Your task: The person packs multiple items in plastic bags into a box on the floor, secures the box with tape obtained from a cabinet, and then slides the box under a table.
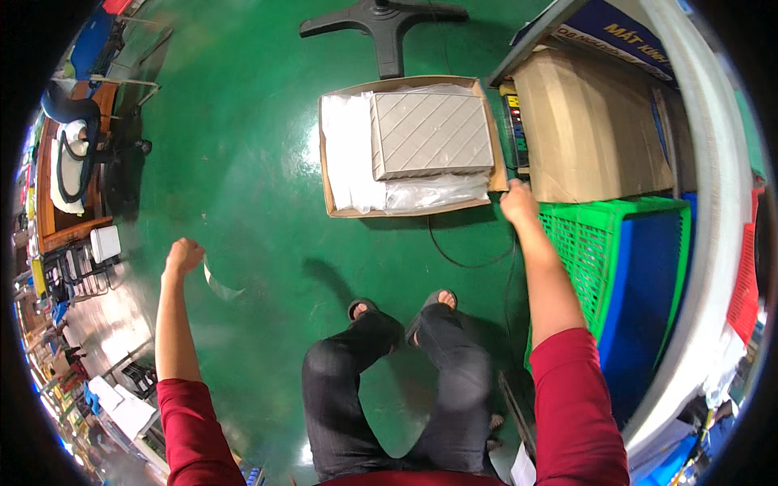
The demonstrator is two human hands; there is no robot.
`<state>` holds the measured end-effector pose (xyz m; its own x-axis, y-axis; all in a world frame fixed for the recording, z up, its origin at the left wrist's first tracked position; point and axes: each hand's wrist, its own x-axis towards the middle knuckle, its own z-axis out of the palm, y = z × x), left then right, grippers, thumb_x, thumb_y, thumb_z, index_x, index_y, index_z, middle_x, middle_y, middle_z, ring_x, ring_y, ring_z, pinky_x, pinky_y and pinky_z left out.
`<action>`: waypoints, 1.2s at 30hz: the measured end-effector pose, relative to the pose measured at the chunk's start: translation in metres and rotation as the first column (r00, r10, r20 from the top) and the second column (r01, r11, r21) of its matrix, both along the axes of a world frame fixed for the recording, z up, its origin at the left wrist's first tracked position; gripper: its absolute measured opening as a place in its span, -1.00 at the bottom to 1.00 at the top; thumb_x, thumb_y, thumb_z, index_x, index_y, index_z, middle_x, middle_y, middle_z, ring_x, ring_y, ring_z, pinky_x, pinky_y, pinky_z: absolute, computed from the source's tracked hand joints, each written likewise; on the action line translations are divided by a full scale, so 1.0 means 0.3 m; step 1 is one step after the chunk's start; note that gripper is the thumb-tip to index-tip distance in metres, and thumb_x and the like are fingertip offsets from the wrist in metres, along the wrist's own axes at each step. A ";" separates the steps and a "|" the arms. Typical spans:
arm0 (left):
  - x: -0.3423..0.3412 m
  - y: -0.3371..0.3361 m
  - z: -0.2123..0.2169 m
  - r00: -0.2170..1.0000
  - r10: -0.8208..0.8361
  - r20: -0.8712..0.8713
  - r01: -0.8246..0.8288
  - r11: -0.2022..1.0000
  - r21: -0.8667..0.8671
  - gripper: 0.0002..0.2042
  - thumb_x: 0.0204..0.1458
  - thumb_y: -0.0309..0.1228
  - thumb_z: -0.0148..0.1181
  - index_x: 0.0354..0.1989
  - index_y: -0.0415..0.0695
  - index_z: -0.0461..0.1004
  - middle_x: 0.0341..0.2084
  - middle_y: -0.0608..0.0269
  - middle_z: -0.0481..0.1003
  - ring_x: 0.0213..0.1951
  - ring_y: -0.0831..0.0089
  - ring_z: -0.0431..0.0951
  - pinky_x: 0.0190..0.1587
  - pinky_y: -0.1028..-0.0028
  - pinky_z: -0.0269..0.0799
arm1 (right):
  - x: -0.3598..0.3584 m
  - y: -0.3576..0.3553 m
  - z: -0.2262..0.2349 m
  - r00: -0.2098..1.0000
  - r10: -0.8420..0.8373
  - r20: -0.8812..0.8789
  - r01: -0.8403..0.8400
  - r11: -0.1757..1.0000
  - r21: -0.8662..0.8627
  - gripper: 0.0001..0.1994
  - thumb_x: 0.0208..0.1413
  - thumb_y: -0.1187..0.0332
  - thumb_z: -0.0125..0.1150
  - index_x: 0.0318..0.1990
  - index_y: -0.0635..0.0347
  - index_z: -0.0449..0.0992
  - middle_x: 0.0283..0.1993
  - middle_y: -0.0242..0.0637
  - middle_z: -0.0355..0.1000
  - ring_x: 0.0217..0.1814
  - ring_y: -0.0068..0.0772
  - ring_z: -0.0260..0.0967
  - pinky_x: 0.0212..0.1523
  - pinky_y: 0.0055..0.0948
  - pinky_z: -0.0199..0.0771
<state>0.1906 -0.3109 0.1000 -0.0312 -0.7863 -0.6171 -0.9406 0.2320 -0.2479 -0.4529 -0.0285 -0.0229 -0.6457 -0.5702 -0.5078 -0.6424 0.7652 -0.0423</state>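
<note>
Out to the left, my left hand (185, 254) is closed on one end of a thin whitish strip (220, 283), which curls down above the floor. My right hand (519, 202) is at the near right corner of an open cardboard box (326, 180), by its brown flap. Its fingers are closed, and what they hold, if anything, is too small to make out. In the box lies a grey-beige rectangular piece (433, 134) with diagonal lines across its top. White sheet material (348, 150) and clear plastic wrapping (433, 194) surround it.
A green plastic crate (579, 243) and a large brown carton (596, 125) stand right, beside a pale rack post (705, 162). A black star-shaped stand base (387, 32) lies beyond the box. A thin cable (458, 261) crosses the green floor. A chair (73, 146) is far left.
</note>
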 end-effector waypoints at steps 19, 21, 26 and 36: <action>-0.173 0.083 -0.130 0.780 -0.064 -0.623 -0.373 0.751 -0.545 -0.66 0.00 -0.19 0.02 -0.47 -0.28 0.47 -0.48 -0.01 0.49 -0.40 0.16 0.51 -0.29 0.32 0.36 | 0.091 0.075 -0.356 0.970 -0.065 0.234 0.109 0.978 -0.179 -0.64 0.00 0.26 0.05 -0.18 0.43 0.33 -0.39 0.08 0.45 -0.41 -0.03 0.46 -0.33 -0.18 0.45; -0.180 0.107 -0.138 0.787 -0.098 -0.609 -0.385 0.693 -0.609 -0.67 0.02 -0.20 0.01 -0.46 -0.27 0.48 -0.39 -0.04 0.46 -0.32 0.14 0.49 -0.23 0.31 0.35 | 0.178 0.114 -0.391 0.967 -0.093 0.237 0.142 0.970 -0.200 -0.67 0.01 0.32 0.03 -0.18 0.46 0.28 -0.48 0.06 0.45 -0.60 -0.17 0.45 -0.56 -0.28 0.44; -0.189 0.208 -0.194 0.689 -0.093 -0.718 -0.474 0.692 -0.544 -0.70 0.03 -0.22 0.00 -0.41 -0.24 0.50 -0.40 -0.04 0.47 -0.30 0.13 0.48 -0.23 0.32 0.34 | 0.338 0.129 -0.280 0.865 -0.234 0.445 0.341 0.923 -0.177 -0.68 0.02 0.36 -0.03 -0.15 0.46 0.21 -0.52 -0.03 0.46 -0.67 -0.29 0.44 -0.70 -0.43 0.41; -0.065 0.200 -0.143 0.553 -0.149 -0.820 -0.617 0.587 -0.523 -0.73 0.04 -0.23 0.01 -0.36 -0.20 0.50 -0.40 0.14 0.45 -0.36 0.37 0.45 -0.23 0.43 0.33 | 0.469 0.071 -0.121 0.822 -0.309 0.479 0.466 0.848 -0.252 -0.59 -0.01 0.48 -0.17 -0.01 0.53 0.01 -0.54 -0.05 0.46 -0.67 -0.36 0.45 -0.75 -0.52 0.40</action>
